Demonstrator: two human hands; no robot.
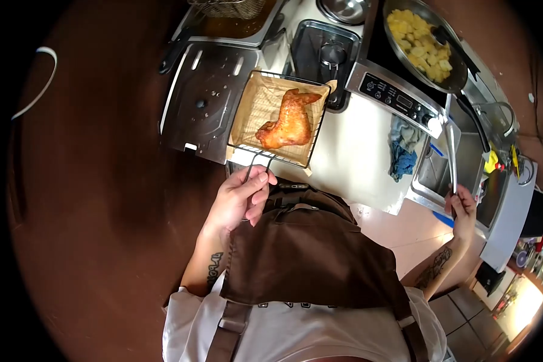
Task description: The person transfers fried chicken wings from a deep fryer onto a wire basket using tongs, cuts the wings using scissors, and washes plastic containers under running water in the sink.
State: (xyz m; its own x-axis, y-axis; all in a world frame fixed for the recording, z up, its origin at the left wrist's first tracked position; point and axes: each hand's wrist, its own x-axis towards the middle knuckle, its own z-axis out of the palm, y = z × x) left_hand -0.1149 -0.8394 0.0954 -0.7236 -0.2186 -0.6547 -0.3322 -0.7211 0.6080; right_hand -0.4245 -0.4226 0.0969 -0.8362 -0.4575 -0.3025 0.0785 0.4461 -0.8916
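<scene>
My left hand (247, 192) is closed around the wire handle of a small black wire basket (309, 158). Brown parchment paper (265, 96) lines the basket, and a browned, roasted chicken wing (291, 123) lies on it. Off to the right, beside the sink, my right hand (462, 205) grips long silver tongs (452, 154) pointing away from me. The fingers partly hide the tongs' lower end.
A metal fryer lid (202, 99) lies left of the basket, below an oil fryer (229, 27). A black tray (320, 45) sits behind. A pan (458, 75) of yellow chunks stands on the induction cooker (392, 96). Cloths (403, 148) lie near the sink (431, 175).
</scene>
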